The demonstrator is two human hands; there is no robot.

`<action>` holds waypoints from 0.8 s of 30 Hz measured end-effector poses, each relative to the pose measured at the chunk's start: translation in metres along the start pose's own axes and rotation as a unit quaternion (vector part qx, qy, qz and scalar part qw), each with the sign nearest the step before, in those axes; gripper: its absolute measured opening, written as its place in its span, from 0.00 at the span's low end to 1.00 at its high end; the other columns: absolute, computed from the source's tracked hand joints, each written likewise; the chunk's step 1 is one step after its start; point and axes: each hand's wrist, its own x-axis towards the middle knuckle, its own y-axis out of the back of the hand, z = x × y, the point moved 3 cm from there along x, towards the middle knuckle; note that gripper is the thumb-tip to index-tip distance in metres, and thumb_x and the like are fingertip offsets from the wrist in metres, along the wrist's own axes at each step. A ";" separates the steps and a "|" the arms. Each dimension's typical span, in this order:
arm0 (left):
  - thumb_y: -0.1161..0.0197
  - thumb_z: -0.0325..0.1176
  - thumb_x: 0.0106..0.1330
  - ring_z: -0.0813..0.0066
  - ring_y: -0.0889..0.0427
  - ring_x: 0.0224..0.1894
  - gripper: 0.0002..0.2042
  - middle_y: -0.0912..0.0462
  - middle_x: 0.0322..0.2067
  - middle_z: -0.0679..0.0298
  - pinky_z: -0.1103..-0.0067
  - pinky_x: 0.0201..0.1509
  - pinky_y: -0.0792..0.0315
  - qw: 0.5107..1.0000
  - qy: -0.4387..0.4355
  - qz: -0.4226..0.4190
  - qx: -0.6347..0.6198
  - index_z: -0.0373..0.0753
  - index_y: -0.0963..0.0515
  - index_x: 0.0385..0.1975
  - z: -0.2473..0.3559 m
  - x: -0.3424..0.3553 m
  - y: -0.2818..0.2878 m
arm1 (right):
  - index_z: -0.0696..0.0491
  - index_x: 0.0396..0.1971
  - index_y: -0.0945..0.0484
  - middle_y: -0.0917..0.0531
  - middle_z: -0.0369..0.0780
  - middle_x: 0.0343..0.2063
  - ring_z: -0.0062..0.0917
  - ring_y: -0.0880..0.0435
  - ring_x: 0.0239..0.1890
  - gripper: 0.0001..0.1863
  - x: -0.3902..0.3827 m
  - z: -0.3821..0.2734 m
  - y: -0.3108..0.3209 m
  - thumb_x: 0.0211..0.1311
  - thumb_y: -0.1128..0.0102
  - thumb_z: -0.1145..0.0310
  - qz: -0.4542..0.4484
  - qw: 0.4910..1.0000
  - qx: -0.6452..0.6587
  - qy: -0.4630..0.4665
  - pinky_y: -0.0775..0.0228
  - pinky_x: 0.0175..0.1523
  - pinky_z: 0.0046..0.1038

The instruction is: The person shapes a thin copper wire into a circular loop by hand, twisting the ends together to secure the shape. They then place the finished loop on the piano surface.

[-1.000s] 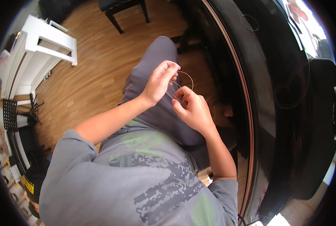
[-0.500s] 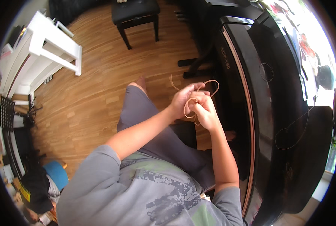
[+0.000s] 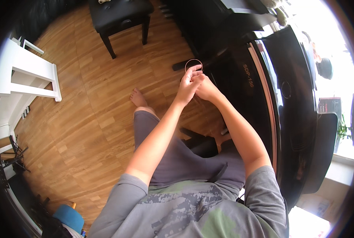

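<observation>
Out in front of me, past my knees, both hands are close together and touching. My left hand (image 3: 188, 86) has its fingers bent around a thin tan strip (image 3: 193, 60), which looks like a cane or cord. Part of that strip stands up as a round loop beyond the fingertips. Pressed against it on the right, my right hand (image 3: 207, 89) is closed, with the strip apparently passing into its grip. The strip's ends and its run between the palms are hidden by the fingers.
A black digital piano (image 3: 240, 71) runs along my right side. Ahead stands a black padded bench (image 3: 121, 16) on the wooden floor (image 3: 85, 131). To the left are a white wooden piece of furniture (image 3: 34, 75) and, lower down, a blue round-edged seat (image 3: 69, 218).
My hands have moved farther from my body with arms more outstretched. The strip's several loose curls have given way to one visible loop. The whole view has shifted.
</observation>
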 end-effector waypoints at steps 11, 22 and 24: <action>0.51 0.43 0.69 0.68 0.29 0.53 0.19 0.28 0.52 0.62 0.74 0.54 0.33 0.872 0.219 0.236 -0.370 0.45 0.35 0.58 -0.117 0.055 0.154 | 0.57 0.52 0.34 0.27 0.46 0.42 0.38 0.31 0.49 0.33 0.156 0.074 -0.068 0.43 0.37 0.62 0.004 0.996 0.012 0.093 0.40 0.53 0.35; 0.46 0.39 0.66 0.81 0.30 0.33 0.17 0.28 0.36 0.68 0.86 0.33 0.36 0.818 0.274 0.428 -0.270 0.43 0.33 0.53 -0.171 0.068 0.214 | 0.58 0.45 0.31 0.26 0.45 0.35 0.32 0.28 0.37 0.13 0.232 0.170 -0.170 0.64 0.52 0.68 0.102 0.946 0.300 -0.066 0.36 0.44 0.31; 0.47 0.39 0.65 0.84 0.39 0.24 0.14 0.34 0.27 0.71 0.87 0.25 0.43 0.790 0.300 0.467 -0.260 0.42 0.31 0.48 -0.177 0.066 0.220 | 0.59 0.48 0.33 0.26 0.42 0.35 0.24 0.28 0.39 0.15 0.264 0.227 -0.194 0.66 0.53 0.67 0.042 0.912 0.366 -0.182 0.35 0.44 0.26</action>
